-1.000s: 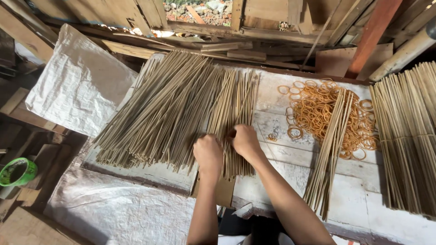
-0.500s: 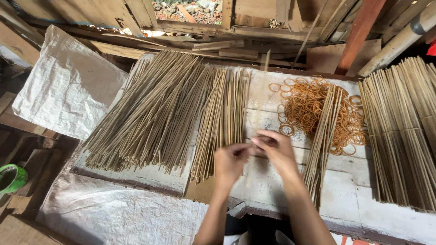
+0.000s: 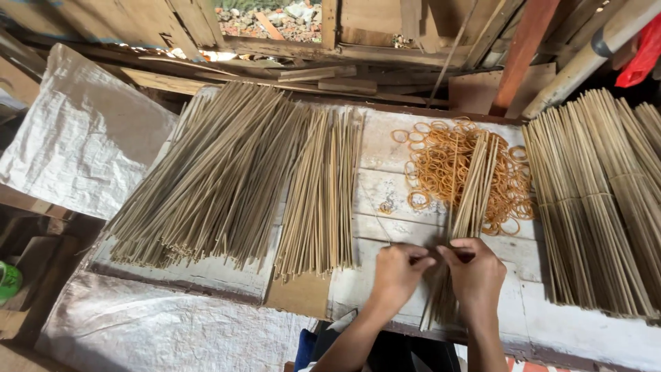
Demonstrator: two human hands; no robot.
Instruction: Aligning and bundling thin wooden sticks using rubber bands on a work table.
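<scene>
Head view: our fingertips (image 3: 430, 256) meet, pressed together over the near part of a thin bundle of sticks (image 3: 469, 200), and they seem to pinch something small there, though we cannot tell what. The left hand (image 3: 398, 274) and right hand (image 3: 475, 277) sit side by side, both curled, touching the bundle where it crosses the white-painted board (image 3: 385, 189). This bundle runs away from us and lies across a heap of orange rubber bands (image 3: 441, 162), which spreads over the middle of the board. To the left, just apart, lies a flat loose row of sticks (image 3: 322, 193), and beyond it a large fanned pile of loose sticks (image 3: 206, 186). To the right, tied bundles (image 3: 599, 207) lie close together, each girdled by a band. We judge the work part done: several bundles are tied on the right, while the far larger share on the left remains loose and many bands lie unused. Of packaging, we see a white woven sack (image 3: 82, 138) laid flat at upper left, another pale sheet (image 3: 158, 331) under the near edge of the board, a red bag (image 3: 644, 52) hanging at the top right corner, and a green round object (image 3: 7, 281) at the left edge; no label is legible.
</scene>
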